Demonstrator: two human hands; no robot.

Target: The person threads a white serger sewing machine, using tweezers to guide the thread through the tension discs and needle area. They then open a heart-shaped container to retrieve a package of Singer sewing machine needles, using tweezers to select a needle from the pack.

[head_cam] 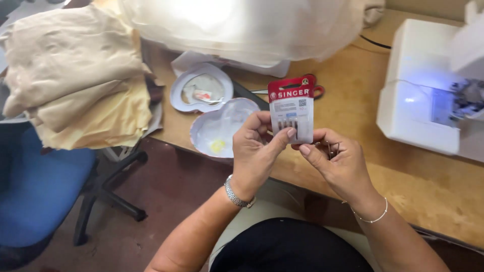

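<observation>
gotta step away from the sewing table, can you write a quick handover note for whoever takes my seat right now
Left hand: pinches the needle pack, a small red-topped card with a clear case, thumb on its front.
Right hand: fingertips at the pack's lower right edge, a few loose needles tucked in the fingers.
Around: heart-shaped tin and its lid lie open on the wooden table; white sewing machine at right, red-handled scissors behind the pack.
Done: pack out, some needles in hand.
Left: no needle visibly fitted to the machine.

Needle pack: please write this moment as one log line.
left hand: holds needle pack | right hand: at pack's lower edge | behind: heart tins, scissors | right: sewing machine
</observation>
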